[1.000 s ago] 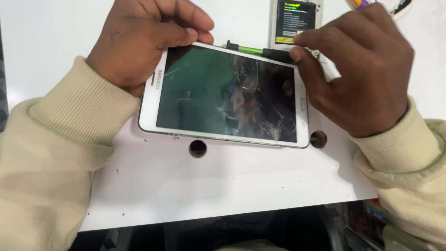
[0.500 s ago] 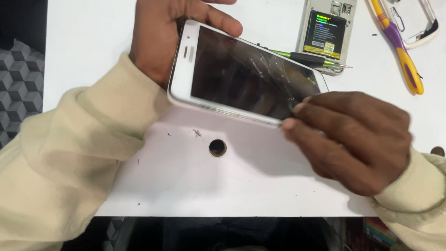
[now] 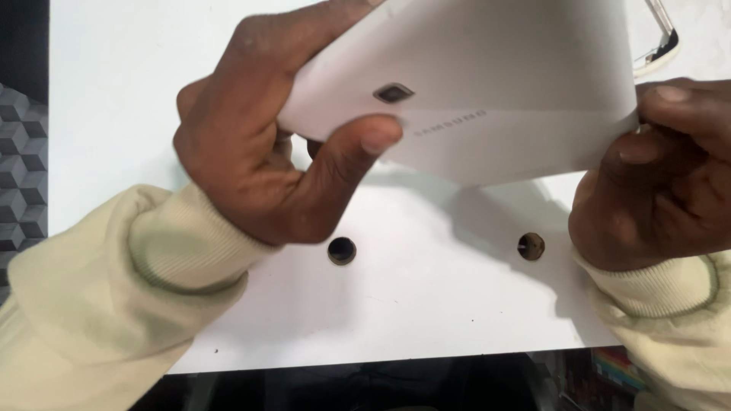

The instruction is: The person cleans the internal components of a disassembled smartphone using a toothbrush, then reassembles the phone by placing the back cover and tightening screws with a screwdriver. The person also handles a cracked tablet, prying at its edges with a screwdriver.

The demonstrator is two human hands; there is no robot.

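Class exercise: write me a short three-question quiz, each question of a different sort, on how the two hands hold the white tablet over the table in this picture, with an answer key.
1. True or false: the white tablet is turned so that its back, with the small camera window, faces the viewer.
2. Multiple choice: where does the left hand place its thumb? A) on the tablet's back, just below the camera window; B) flat on the white table; C) inside a table hole.
3. Fill in: the right hand grips the tablet at its ____ end, and ____ round holes show in the table below.

Key: 1 true; 2 A; 3 right, two.
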